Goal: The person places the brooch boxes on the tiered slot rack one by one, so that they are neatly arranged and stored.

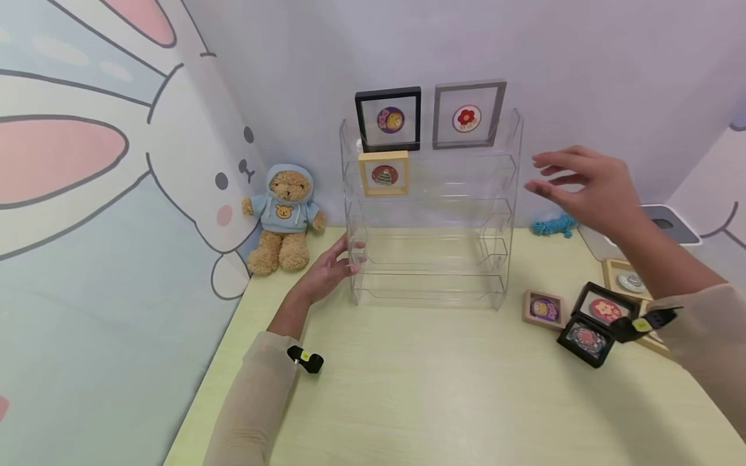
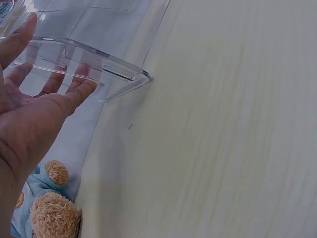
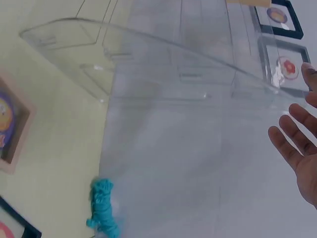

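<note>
A clear tiered display rack stands on the table, its side panel close in the left wrist view. My left hand holds the rack's left side low down, the thumb on one face and the fingers seen through the clear plastic. Right of the rack's top, my right hand is raised in the air with fingers apart, holding nothing. On the top tier stand a black frame and a grey frame, each around a round badge. Below the black one sits a yellow frame.
At the right lie a small wooden frame, black frames and light wooden frames, partly behind my right sleeve. A blue cord bundle and a white device are near the wall. A teddy bear sits left.
</note>
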### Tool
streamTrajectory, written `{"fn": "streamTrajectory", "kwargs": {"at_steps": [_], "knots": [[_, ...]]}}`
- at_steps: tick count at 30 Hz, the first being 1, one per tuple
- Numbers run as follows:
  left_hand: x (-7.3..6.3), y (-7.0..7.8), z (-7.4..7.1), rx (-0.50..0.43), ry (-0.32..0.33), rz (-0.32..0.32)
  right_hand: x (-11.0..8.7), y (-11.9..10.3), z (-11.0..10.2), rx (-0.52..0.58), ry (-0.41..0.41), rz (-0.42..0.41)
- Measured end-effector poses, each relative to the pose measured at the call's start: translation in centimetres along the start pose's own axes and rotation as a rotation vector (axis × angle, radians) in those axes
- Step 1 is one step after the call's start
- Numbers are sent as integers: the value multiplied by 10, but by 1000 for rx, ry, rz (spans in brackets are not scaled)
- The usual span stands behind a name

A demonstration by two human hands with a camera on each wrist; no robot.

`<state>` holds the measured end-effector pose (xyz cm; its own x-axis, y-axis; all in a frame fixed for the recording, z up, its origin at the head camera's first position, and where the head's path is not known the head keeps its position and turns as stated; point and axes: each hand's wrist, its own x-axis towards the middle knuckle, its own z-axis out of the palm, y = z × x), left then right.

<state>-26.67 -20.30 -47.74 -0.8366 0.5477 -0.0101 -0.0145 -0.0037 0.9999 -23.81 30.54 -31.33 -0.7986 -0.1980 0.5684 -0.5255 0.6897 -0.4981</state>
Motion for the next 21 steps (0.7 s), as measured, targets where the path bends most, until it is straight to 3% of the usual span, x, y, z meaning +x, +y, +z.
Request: {"fn": "streamTrajectory", "kwargs": {"at_steps": [6, 21], "knots": [[0, 1, 1, -7, -2, -1, -30, 36, -25, -51, -117, 162], [-1, 2, 2, -3, -5, -3, -114, 126, -59, -299, -260, 412]]}}
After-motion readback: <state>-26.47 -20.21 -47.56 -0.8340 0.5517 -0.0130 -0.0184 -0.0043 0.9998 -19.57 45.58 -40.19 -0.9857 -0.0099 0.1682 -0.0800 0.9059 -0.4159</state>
